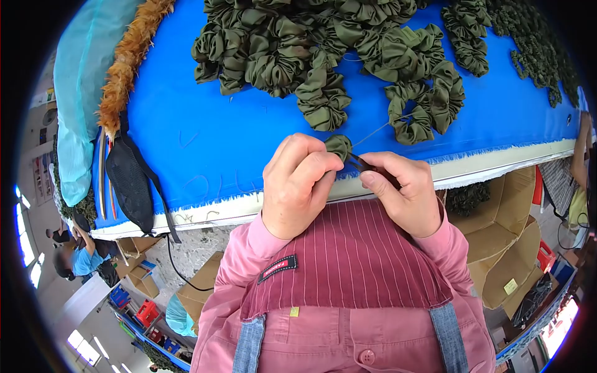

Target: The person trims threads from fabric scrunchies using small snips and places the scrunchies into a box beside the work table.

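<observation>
Pinched in the fingers of my left hand (298,174) is a dark green scrunchie (337,145), mostly hidden by the hand. My right hand (401,186) is closed on small dark thread snips (363,164), whose tip points at this scrunchie. A thin thread (373,133) stretches from there up to another green scrunchie (411,127) on the blue tabletop (242,140). Beyond my hands lies a big heap of gathered green scrunchies (273,59).
A black mask-like pouch (129,180) with a strap, a brown feathery strip (124,74) and a teal bag (84,105) lie at the left. Cardboard boxes (504,217) stand below the table's right side. A person in blue (84,258) is at the far left.
</observation>
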A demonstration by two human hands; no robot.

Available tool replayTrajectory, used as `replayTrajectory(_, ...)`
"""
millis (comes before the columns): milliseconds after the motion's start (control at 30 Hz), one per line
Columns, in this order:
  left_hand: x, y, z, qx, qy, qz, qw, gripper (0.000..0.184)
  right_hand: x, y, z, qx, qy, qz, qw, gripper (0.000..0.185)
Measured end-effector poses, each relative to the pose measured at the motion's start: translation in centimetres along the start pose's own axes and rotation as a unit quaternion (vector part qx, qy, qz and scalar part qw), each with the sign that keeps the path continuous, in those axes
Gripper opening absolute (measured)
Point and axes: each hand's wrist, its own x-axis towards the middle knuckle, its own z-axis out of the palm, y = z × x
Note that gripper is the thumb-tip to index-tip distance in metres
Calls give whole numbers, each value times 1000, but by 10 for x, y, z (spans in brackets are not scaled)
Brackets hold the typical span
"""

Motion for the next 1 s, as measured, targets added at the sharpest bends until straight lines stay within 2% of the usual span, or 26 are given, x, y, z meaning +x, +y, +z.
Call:
replayTrajectory(100, -1, 0, 1, 9, 10, 12, 1000, 23, -2, 2, -2, 10, -8, 14, 1000, 18)
replayTrajectory(267, -2, 0, 2, 5, 1, 12, 1000, 23, -2, 3, 5, 109, 28, 55, 992, 19)
replayTrajectory(400, -1, 1, 2, 6, 9, 22, 1000, 22, 0, -3, 8, -51, 48, -57, 996, 19)
replayTrajectory(767, -2, -1, 1, 17, 14, 29, 999, 23, 2, 4, 8, -146, 51, -146, 977, 18)
replayTrajectory(900, 0, -1, -7, -116, 15, -45, 992, 19, 1, 7, 7, 74, 156, -5, 985, 27)
replayTrajectory(933, 0, -2, -9, -116, 15, -43, 992, 19, 1, 6, 8, 73, 157, -6, 985, 27)
replayTrajectory(1000, -1, -7, -9, -279, 16, -82, 957, 26, 1, 3, 13, 144, 94, 2, 985, 32)
